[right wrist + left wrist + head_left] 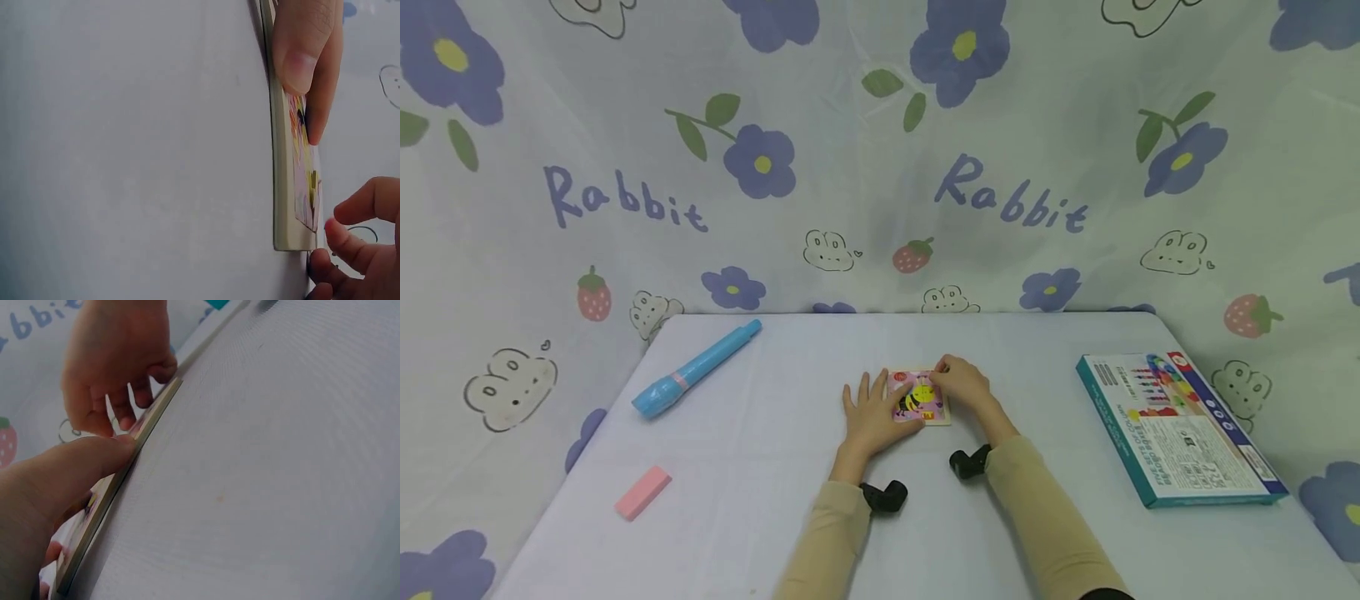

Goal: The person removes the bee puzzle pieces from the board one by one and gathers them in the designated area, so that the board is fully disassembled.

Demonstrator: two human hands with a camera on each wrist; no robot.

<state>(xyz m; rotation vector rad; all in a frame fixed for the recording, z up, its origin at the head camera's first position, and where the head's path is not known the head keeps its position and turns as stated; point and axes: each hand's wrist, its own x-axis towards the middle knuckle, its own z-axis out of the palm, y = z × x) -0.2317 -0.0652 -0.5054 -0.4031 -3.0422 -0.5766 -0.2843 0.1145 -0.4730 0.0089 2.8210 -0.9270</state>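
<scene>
A small square board with a bee picture on pink (928,410) lies flat on the white table. Spread over its left side, the left hand (872,421) rests with straight fingers, its thumb along the board's near edge; the left wrist view shows that thumb (94,459) on the board's edge (112,487). The right hand (964,383) is at the upper right corner, fingers bent. In the right wrist view its fingers (359,256) are beside the end of the board (286,206); whether they pinch it cannot be told.
A blue pen-shaped tube (703,367) lies at the back left, a pink block (643,492) at the front left. On the right lies a flat printed box (1180,429). A patterned cloth (865,167) hangs behind the table (760,500).
</scene>
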